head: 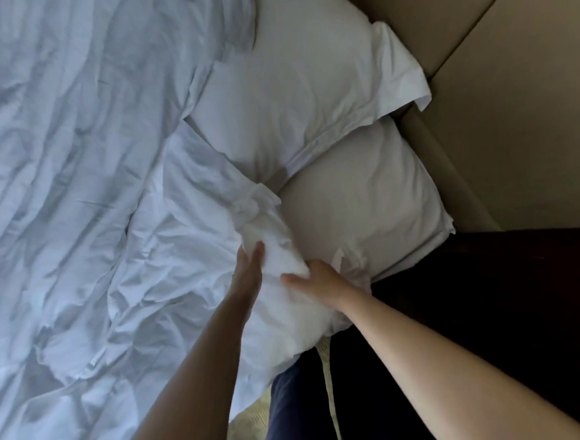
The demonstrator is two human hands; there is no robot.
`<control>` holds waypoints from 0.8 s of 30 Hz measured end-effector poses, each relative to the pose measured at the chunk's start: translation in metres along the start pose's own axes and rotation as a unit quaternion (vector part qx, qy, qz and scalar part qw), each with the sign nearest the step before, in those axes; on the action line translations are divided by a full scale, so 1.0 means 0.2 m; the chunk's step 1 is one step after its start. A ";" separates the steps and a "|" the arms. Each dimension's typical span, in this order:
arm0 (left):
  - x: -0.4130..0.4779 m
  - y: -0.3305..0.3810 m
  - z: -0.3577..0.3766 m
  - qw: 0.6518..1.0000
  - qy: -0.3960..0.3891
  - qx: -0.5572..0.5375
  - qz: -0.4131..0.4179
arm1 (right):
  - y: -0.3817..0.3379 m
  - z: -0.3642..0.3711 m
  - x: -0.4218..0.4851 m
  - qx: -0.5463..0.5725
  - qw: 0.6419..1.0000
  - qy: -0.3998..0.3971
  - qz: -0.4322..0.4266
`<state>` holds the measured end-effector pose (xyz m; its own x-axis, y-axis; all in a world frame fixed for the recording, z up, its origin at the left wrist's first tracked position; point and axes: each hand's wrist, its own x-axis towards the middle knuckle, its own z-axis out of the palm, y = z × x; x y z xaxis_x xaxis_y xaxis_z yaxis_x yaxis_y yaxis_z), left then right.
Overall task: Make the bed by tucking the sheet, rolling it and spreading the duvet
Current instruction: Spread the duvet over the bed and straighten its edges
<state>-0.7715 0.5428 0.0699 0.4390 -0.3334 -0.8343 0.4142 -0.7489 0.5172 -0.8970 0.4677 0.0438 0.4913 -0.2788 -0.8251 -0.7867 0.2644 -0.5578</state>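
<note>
Nowhere near done: the duvet (91,199) is all rumpled, right hand (320,279) clutches its corner, left hand (250,267) presses flat.

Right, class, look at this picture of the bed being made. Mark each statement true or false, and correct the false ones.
1. Both hands touch the duvet. True: the left hand and the right hand are both on the white duvet, at its corner.
2. Only one pillow lies at the head of the bed. False: there are two, a near pillow and a far pillow.
3. The duvet is spread flat and smooth. False: it is creased all over and bunched up by the hands.
4. The left hand's fingers lie straight on the duvet. True.
</note>
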 end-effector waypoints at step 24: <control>-0.59 -0.27 0.76 0.975 -0.174 0.135 -0.010 | 0.86 -0.56 -0.81 -0.084 0.978 0.178 0.073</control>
<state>-0.9667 0.5364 0.1113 0.1161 -0.4568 -0.8819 0.1737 -0.8649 0.4709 -1.1552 0.4547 0.0917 0.2306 -0.5615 -0.7947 -0.9038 0.1789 -0.3887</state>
